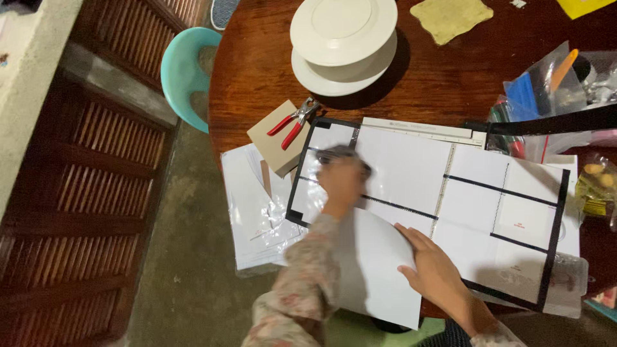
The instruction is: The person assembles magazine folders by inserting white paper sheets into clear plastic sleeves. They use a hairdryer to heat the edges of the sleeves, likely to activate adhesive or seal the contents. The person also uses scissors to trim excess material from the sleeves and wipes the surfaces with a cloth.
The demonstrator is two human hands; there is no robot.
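On the round wooden table (257,64), a large white sheet with black strips (450,199) lies flat. At its nine o'clock edge the left hand (342,182) rests, blurred, so I cannot tell whether its fingers grip anything. Toward six o'clock the right hand (432,266) lies palm-down, fingers spread, pressing a plain white sheet (376,270). Red-handled pliers (293,122) sit on a tan box (277,142) at ten o'clock; white stacked plates (342,42) stand at twelve.
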